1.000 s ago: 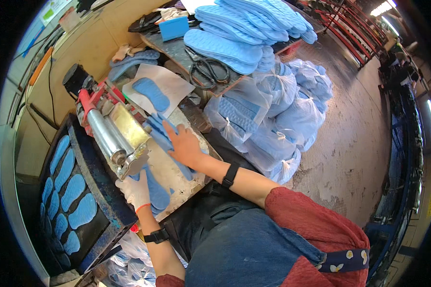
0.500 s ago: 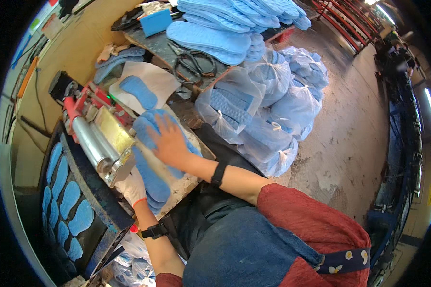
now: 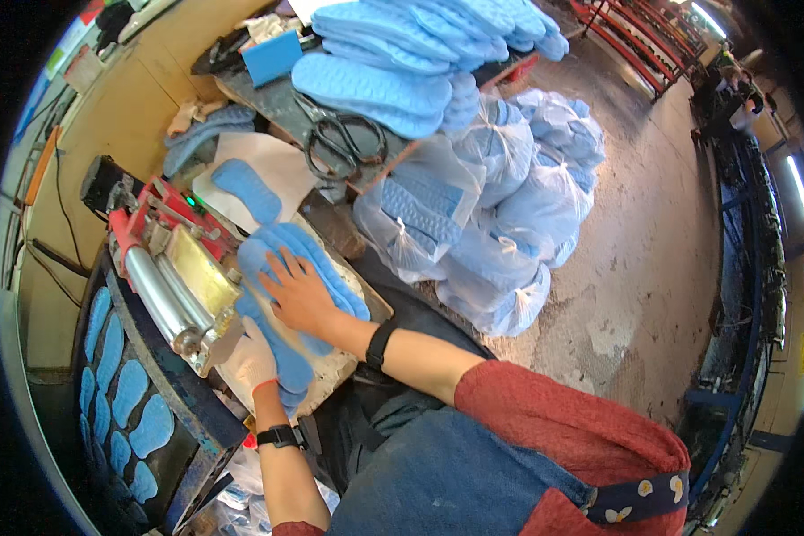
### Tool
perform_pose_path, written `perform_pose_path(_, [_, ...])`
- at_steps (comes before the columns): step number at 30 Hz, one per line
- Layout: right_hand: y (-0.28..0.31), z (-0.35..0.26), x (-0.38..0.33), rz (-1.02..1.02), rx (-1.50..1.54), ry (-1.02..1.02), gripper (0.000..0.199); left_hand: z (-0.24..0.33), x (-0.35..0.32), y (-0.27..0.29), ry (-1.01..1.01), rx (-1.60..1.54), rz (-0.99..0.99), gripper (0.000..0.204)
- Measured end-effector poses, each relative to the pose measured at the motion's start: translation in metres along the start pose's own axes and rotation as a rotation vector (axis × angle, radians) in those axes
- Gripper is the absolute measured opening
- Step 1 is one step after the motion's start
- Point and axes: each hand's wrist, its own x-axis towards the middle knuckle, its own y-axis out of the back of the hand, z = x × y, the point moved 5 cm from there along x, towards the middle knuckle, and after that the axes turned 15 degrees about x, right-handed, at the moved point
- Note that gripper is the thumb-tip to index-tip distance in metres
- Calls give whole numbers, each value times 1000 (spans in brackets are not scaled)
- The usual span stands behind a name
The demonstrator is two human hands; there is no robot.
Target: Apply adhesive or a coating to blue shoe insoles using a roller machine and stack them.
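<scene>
My right hand (image 3: 302, 297) is bare, with its fingers spread over a small stack of blue insoles (image 3: 317, 259) on a worn board (image 3: 335, 380). In a pale glove, my left hand (image 3: 250, 361) is beside the near end of a roller machine (image 3: 165, 299). Its thumb side lies along another set of blue insoles (image 3: 288, 364); its other fingers are mostly hidden. The machine has shiny metal rollers, a yellowish plate and a red frame. Beyond the stack, a single blue insole (image 3: 246, 189) rests on white paper (image 3: 290, 174).
Black-handled scissors (image 3: 344, 147) lie near large piles of blue insoles (image 3: 366, 85). Knotted clear bags (image 3: 500, 228) of insoles stand on the floor to the right. At left, a dark belt (image 3: 174, 451) carries several blue pieces. A red rack (image 3: 630, 45) is at the back.
My right hand has moved slightly down and left on the insole stack, its blur gone. My left hand stays by the rollers. The whole view has shifted a little.
</scene>
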Motion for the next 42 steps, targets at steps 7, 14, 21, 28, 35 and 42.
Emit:
perform_pose_path(7, [1, -8, 0, -8, 9, 30, 55, -14, -2, -11, -7, -144, 75, 44])
perform_pose_path(14, [6, -14, 0, -24, -29, 64, 53, -13, -7, 12, -30, -26, 344, 28])
perform_pose_path(21, [4, -10, -2, -37, -87, 55, 52, -12, -7, 13, -11, -77, 249, 30])
perform_pose_path(28, [-12, -11, -1, -45, -131, 79, 43, -28, -7, 0, 30, -73, 41, 39])
perform_pose_path(35, [-3, 17, 6, 100, 191, 146, 46, -42, -1, -45, -5, 58, 215, 45])
perform_pose_path(42, [3, 19, 4, 117, 342, -1, 46, -45, 1, -57, 87, -81, 53, 49])
